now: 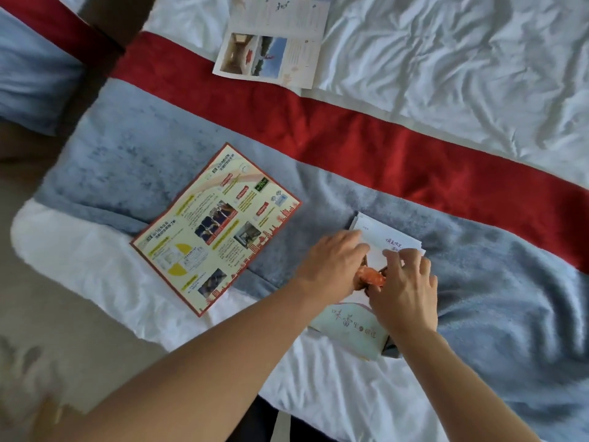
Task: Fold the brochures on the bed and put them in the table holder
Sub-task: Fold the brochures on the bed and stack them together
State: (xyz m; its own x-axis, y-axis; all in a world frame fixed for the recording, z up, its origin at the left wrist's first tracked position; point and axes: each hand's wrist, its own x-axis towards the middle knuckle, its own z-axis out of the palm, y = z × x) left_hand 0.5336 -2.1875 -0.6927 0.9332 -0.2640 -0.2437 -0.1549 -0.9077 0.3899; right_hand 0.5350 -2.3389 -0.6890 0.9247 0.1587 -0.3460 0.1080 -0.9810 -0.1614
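- Head view shows your left hand [331, 260] and right hand [404, 291] both down on the white brochure [353, 327] that lies on the bed [478, 314], near its front edge.
- Your left hand lies palm down, fingers held together and reaching onto the upper panel; it seems to press rather than grip.
- Your right hand has its fingers curled, apparently pinching the paper's edge near the middle; the exact hold is partly hidden by your knuckles.
- Risk: the grey blanket [159, 154] is soft and rumpled, so a crease pressed here may come out crooked or the panels may slip out of line.
- Risk: if your left hand lifts too soon, the paper could spring open again.
- Two more brochures wait unfolded: the red-bordered brochure [216, 228] just left of your hands, and the photo brochure [274, 43] well apart, across the red band [382, 145].
- No table holder is in view, so you will need to turn away to find it.
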